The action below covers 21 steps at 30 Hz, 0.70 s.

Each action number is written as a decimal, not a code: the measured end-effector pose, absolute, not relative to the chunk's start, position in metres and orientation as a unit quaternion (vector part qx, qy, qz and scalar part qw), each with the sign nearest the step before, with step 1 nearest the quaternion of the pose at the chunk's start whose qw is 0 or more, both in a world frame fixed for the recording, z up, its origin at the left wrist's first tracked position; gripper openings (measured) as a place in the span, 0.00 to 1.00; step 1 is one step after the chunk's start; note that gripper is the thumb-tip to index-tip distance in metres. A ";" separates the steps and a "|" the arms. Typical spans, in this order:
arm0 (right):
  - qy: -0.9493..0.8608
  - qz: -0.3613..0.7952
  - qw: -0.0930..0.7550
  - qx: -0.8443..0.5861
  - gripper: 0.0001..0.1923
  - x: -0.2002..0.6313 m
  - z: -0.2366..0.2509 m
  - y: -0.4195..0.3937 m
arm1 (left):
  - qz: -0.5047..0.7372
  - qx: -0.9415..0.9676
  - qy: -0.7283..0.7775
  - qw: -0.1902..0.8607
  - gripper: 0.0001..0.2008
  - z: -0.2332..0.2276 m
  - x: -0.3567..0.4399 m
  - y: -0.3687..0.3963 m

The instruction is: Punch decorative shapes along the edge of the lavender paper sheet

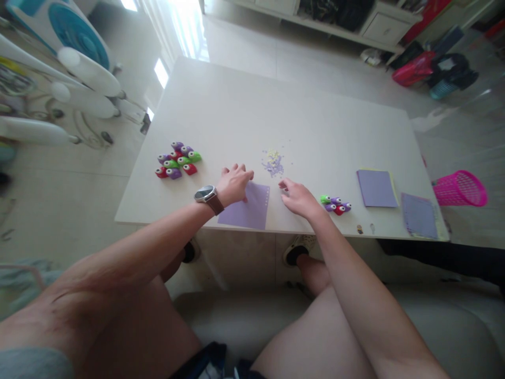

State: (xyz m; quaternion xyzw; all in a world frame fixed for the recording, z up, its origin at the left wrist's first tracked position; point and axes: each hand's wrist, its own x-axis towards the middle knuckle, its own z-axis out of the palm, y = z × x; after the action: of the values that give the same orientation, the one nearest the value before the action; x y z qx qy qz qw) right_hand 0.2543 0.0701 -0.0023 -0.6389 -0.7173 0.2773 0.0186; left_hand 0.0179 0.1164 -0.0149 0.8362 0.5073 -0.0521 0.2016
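Observation:
A sheet of purple paper (252,208) lies at the table's front edge, with a row of small punched holes along its right side. My left hand (235,184), wearing a watch (205,193) at the wrist, rests on the sheet's upper left part with its fingers spread. Just right of the sheet is my right hand (296,197), low over the table. Its fingers are loosely curled and slightly apart, and I see nothing in them. Beyond both hands lies a scatter of tiny purple and yellow paper bits (273,163).
Small red, green and purple pieces with white round tops form a left cluster (177,160) and a right cluster (336,205). Farther right are a purple paper stack (377,188), another stack of sheets (418,216) and two small items (360,229). A pink basket (461,189) stands beyond the table's right edge.

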 end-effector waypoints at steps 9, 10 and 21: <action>-0.704 0.270 -0.002 -0.657 0.19 0.257 -0.007 0.075 | -0.060 0.837 0.506 0.201 0.27 -0.015 0.017 0.115; -0.705 0.269 0.001 -0.656 0.19 0.258 -0.008 0.077 | -0.057 0.838 0.504 0.198 0.26 -0.015 0.017 0.113; -0.733 0.244 0.057 -0.632 0.27 0.261 -0.030 0.096 | -0.040 0.848 0.495 0.185 0.16 -0.005 0.018 0.103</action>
State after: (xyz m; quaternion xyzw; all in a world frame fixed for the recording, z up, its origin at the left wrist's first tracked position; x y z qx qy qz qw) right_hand 0.2605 0.0959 -0.0301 -0.6321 -0.7333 0.2439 0.0575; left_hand 0.0178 0.1035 -0.0047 0.8483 0.4947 -0.0400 0.1846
